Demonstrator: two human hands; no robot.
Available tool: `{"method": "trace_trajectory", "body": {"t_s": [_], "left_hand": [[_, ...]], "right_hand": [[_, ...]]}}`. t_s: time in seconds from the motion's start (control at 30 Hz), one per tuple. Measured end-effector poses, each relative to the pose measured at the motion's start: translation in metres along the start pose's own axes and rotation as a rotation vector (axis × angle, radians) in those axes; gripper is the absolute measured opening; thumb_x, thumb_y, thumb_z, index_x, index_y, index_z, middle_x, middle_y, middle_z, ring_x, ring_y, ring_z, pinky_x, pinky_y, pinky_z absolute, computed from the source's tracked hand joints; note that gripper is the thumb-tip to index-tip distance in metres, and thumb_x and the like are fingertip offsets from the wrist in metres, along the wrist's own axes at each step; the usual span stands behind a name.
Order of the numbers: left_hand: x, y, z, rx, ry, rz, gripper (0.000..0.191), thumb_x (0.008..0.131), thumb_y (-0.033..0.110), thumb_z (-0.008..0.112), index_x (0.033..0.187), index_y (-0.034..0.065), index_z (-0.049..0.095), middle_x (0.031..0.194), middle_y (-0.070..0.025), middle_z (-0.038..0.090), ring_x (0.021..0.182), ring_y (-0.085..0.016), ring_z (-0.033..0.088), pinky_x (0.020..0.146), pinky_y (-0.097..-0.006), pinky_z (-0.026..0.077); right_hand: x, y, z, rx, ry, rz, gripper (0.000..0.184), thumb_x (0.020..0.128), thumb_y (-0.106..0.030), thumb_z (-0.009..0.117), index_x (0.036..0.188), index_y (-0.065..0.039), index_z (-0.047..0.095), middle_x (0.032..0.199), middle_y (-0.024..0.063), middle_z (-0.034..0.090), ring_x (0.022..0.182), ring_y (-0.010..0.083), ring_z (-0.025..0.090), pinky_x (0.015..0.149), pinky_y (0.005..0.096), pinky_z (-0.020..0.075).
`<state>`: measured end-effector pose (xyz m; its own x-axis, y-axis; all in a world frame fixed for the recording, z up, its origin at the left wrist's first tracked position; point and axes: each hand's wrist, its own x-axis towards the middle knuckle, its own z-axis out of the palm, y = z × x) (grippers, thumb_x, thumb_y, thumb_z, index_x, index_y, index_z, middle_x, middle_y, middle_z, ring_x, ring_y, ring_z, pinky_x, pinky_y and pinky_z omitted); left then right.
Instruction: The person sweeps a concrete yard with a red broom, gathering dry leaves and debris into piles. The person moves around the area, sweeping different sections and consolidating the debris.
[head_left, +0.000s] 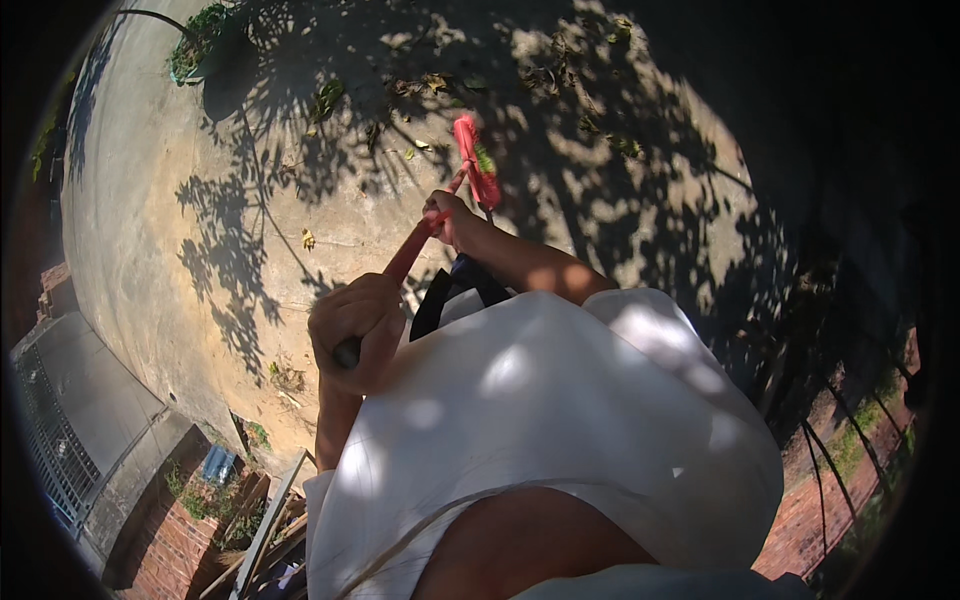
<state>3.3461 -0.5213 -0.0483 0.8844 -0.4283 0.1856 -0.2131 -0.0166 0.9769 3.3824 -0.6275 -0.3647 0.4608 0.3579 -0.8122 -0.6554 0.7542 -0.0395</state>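
A broom with a red handle (409, 255) slants away in front of my white shirt. My left hand (358, 326) is wrapped around the dark top end of the handle. Farther down, my right hand (448, 219) grips the same handle. Beyond it is the red broom head (466, 135), slightly blurred, with a patch of green bristles (484, 159). Whether the bristles touch the concrete ground (337, 225) I cannot tell. Several fallen leaves (435, 81) lie past the broom head. A yellow leaf (308, 240) rests to the left of the handle.
At the upper left stands a green planter (196, 45) with a plant. Bricks (161, 544) and wooden boards (262, 532) are piled at the lower left, near a metal gate (56, 442). Tree shadows fall across the concrete. Dark bars (829, 457) and brickwork (802, 525) show at the lower right.
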Motion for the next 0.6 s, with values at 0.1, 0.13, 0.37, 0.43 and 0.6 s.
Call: {"method": "trace_trajectory", "body": {"t_s": [0.1, 0.13, 0.37, 0.43, 0.6], "left_hand": [[0.012, 0.015, -0.008, 0.227, -0.193, 0.114, 0.023, 0.051, -0.005, 0.058, 0.048, 0.0040, 0.037, 0.049, -0.0076, 0.041, 0.042, -0.025, 0.039, 0.042, -0.0333, 0.031], [0.017, 0.021, -0.012, 0.244, -0.243, 0.208, 0.023, 0.053, -0.005, 0.058, 0.048, 0.0045, 0.037, 0.049, -0.0071, 0.041, 0.042, -0.025, 0.040, 0.041, -0.0326, 0.031], [0.026, 0.052, -0.089, -0.015, -0.186, 0.433, 0.030, 0.063, 0.006, 0.059, 0.048, 0.0047, 0.033, 0.044, -0.0055, 0.040, 0.038, -0.020, 0.043, 0.041, -0.0334, 0.037], [0.031, 0.028, -0.102, -0.177, -0.143, 0.354, 0.028, 0.064, 0.009, 0.056, 0.048, 0.0039, 0.033, 0.046, -0.0088, 0.041, 0.042, -0.023, 0.043, 0.044, -0.0364, 0.040], [0.080, -0.051, -0.057, -0.526, -0.221, 0.062, 0.016, 0.070, 0.003, 0.042, 0.054, -0.0018, 0.040, 0.050, -0.0107, 0.040, 0.046, -0.021, 0.038, 0.052, -0.0411, 0.040]], "right_hand": [[0.033, 0.013, 0.079, -0.095, -0.173, -0.017, 0.018, 0.080, -0.014, 0.049, 0.063, -0.011, 0.044, 0.051, 0.0019, 0.044, 0.040, 0.0154, 0.041, 0.035, 0.0305, 0.0290], [0.036, 0.016, 0.105, -0.058, -0.146, -0.017, 0.019, 0.079, -0.012, 0.050, 0.061, -0.011, 0.045, 0.051, 0.0025, 0.044, 0.042, 0.0159, 0.043, 0.039, 0.0300, 0.0332], [-0.024, 0.010, 0.163, 0.042, -0.054, -0.159, 0.011, 0.081, -0.015, 0.049, 0.075, -0.007, 0.044, 0.061, 0.0058, 0.047, 0.047, 0.0183, 0.047, 0.037, 0.0323, 0.0327], [-0.036, -0.012, 0.125, 0.074, 0.047, -0.240, 0.013, 0.081, -0.017, 0.049, 0.075, -0.007, 0.046, 0.065, 0.0083, 0.050, 0.051, 0.0202, 0.049, 0.043, 0.0340, 0.0369], [-0.059, -0.070, -0.030, 0.188, 0.335, -0.421, 0.013, 0.085, -0.017, 0.044, 0.077, -0.007, 0.045, 0.062, 0.0079, 0.047, 0.045, 0.0178, 0.041, 0.038, 0.0298, 0.0272]]}}
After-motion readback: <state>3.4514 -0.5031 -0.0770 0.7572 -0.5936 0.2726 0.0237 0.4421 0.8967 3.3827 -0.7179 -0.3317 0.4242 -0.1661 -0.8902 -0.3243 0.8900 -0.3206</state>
